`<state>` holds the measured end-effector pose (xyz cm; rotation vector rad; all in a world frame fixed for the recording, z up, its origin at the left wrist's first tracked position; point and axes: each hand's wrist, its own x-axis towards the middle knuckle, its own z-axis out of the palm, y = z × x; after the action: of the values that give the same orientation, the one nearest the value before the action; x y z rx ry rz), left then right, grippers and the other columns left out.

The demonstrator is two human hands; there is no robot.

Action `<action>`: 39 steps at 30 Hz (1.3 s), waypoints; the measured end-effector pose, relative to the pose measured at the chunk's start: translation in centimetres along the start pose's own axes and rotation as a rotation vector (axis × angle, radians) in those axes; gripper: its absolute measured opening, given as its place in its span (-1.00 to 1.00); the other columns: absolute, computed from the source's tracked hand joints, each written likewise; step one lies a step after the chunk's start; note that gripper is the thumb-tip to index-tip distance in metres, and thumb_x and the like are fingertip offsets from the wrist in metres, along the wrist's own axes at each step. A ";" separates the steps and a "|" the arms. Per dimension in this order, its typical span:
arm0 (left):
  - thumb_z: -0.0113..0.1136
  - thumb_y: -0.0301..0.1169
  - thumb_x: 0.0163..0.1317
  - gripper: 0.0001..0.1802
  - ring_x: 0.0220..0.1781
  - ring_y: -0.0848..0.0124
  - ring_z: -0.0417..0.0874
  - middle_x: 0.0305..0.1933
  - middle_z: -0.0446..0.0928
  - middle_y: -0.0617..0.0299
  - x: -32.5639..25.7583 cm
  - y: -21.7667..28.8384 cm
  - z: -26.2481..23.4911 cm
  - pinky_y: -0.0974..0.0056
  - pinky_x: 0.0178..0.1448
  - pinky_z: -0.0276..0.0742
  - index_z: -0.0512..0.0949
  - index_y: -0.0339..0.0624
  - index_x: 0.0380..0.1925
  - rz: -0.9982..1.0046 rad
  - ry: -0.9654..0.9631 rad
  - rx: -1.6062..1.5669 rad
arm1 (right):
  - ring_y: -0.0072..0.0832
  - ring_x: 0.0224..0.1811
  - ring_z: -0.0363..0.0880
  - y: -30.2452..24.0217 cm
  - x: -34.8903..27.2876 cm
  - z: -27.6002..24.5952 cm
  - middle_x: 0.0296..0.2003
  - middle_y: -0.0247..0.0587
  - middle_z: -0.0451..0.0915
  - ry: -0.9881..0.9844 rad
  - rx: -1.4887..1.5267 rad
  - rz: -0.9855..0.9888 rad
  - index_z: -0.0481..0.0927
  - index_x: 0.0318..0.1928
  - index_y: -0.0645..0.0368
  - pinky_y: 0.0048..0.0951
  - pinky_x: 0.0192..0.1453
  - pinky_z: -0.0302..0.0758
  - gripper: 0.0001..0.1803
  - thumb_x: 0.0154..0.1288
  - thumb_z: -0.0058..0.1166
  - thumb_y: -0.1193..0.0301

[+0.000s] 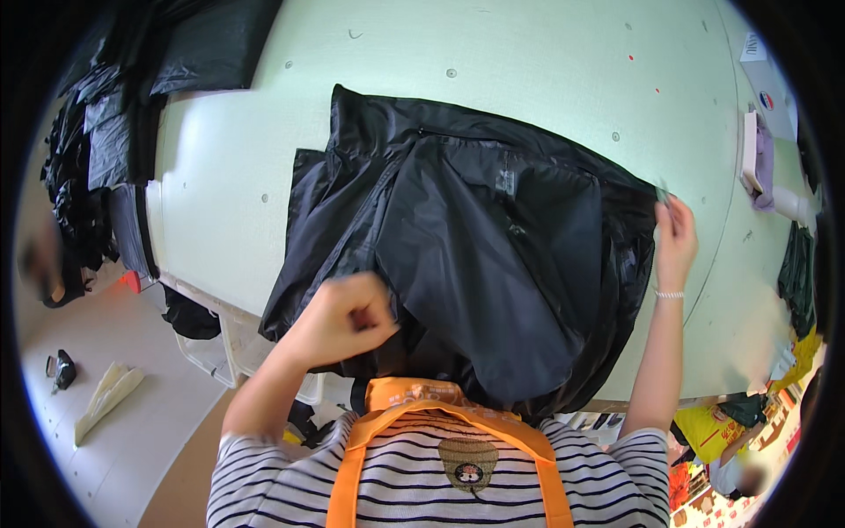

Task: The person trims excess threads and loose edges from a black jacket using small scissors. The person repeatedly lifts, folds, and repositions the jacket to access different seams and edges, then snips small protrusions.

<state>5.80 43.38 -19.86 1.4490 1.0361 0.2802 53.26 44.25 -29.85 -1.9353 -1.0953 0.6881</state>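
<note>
A black garment (493,238) of thin, shiny fabric lies spread on the pale green table (502,53), its near end hanging toward my apron. A pale tag-like piece (505,179) shows on its inner side, near the far seam. My left hand (352,321) is curled closed above the garment's near left part, slightly blurred; what it holds, if anything, is hidden. At the garment's right corner, my right hand (676,231) is closed with fingertips together. A slim, greyish object (662,191) sticks up from them, too blurred to name. The fingers are beside the fabric edge.
Black garments (123,114) are piled at the far left of the table. A white tray with purple cloth (759,167) and a white box (764,79) stand at the right edge. A white wire basket (211,352) is below the table's left edge. Other people are at both sides.
</note>
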 end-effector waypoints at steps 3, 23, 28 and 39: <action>0.35 -0.44 -0.02 -0.83 -0.54 0.48 0.48 -0.55 0.49 0.24 -12.4 -5.6 1.4 0.38 -0.46 0.38 0.54 -0.22 -0.60 -0.700 -0.078 0.138 | -0.58 -0.28 0.52 7.7 -3.7 -8.6 -0.28 -0.24 0.58 0.296 -0.376 0.049 0.51 -0.11 0.30 -0.56 -0.14 0.49 -0.71 0.40 0.00 0.29; 0.39 -0.21 -0.06 -0.70 -0.48 0.18 0.64 -0.55 0.59 0.04 -22.8 -11.4 11.8 0.17 -0.34 0.53 0.64 -0.25 -0.54 -0.892 0.190 0.652 | -0.78 -0.68 0.16 5.7 -18.3 -15.6 -0.61 -0.49 0.43 0.068 0.296 0.536 0.57 -0.20 0.27 -0.69 -0.59 0.12 -0.64 0.33 0.08 0.17; 0.32 -0.23 0.02 -0.52 -0.12 0.12 0.65 -0.10 0.60 -0.01 -24.4 -9.5 11.9 0.12 -0.04 0.55 0.57 -0.10 -0.01 -0.595 0.123 0.885 | -0.61 -0.23 0.55 -4.9 -21.9 -5.1 -0.13 -0.11 0.62 -0.267 0.346 0.110 0.49 0.14 0.28 -0.61 -0.10 0.48 -0.57 0.33 0.11 0.33; 0.13 -0.07 0.28 -0.43 0.10 0.16 0.55 0.07 0.54 0.03 4.4 -4.8 7.8 0.16 0.24 0.39 0.46 -0.38 0.05 -0.138 0.599 -1.315 | -0.62 -0.24 0.55 -10.2 -19.4 0.1 -0.25 -0.19 0.65 -0.471 0.125 -0.032 0.54 -0.08 0.47 -0.58 -0.09 0.47 -0.64 0.13 0.22 0.51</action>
<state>11.84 40.47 -27.49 0.0808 1.0439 1.0925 39.35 30.47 -19.94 -1.6861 -1.3221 1.2059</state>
